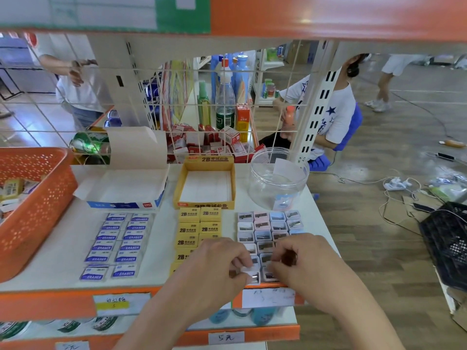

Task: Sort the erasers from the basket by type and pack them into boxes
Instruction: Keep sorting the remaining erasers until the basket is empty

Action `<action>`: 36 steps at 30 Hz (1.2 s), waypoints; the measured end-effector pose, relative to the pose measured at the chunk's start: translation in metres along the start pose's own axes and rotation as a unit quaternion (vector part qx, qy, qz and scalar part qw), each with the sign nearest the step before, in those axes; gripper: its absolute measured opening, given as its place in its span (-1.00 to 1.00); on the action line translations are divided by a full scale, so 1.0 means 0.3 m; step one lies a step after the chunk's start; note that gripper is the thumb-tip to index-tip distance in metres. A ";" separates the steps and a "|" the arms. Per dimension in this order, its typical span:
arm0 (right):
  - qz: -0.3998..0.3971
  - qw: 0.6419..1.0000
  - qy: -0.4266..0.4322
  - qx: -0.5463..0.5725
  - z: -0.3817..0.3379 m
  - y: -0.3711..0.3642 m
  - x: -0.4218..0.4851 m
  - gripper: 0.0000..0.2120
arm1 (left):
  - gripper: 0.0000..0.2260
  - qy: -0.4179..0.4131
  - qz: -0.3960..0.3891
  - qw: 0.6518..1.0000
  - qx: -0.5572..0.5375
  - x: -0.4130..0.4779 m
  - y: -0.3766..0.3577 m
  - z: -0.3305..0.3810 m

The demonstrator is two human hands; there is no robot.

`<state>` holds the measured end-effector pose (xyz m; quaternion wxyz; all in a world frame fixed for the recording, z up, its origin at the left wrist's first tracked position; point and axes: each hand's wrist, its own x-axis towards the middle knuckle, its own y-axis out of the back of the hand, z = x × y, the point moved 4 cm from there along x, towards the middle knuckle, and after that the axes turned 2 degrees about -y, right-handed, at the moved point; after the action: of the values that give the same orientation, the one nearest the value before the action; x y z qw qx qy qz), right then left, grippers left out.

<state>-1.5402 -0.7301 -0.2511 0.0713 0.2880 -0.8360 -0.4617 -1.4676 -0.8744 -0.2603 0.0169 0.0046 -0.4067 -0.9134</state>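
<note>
Three sorted groups lie on the white shelf (63,253): blue-and-white erasers (117,245) in two columns at left, yellow 2B erasers (199,228) in the middle, and small pastel square pieces (269,227) at right. My left hand (217,263) pinches one small white piece (252,275) at the near end of the pastel group. My right hand (303,258) is curled over the neighbouring pieces, fingertips on them. Behind stand an open blue-and-white box (126,188), an open yellow 2B box (206,183) and a clear round jar (278,178). The orange basket (32,203) at left holds a few erasers.
A wire grid (177,102) backs the shelf, with bottles, cans and red boxes behind it. The shelf's orange front edge (50,301) runs just below my hands. A seated person (328,107) is beyond the shelf at right; cables and a black crate (447,243) lie on the floor.
</note>
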 end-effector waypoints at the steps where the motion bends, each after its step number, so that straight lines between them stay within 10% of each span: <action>1: 0.012 1.000 -0.010 -0.023 0.005 0.010 -0.002 -0.90 | -0.84 0.000 0.000 1.000 -0.001 0.000 0.000 0.001; 36: 0.175 0.982 -0.066 -0.031 -0.026 0.042 0.248 -0.96 | -0.87 0.064 0.103 0.991 0.059 0.285 0.098 -0.040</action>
<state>-1.6036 -0.7714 -0.2473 0.1044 0.1036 -0.8618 -0.4855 -1.5521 -0.9059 -0.2461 0.1367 0.0217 -0.4561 -0.8791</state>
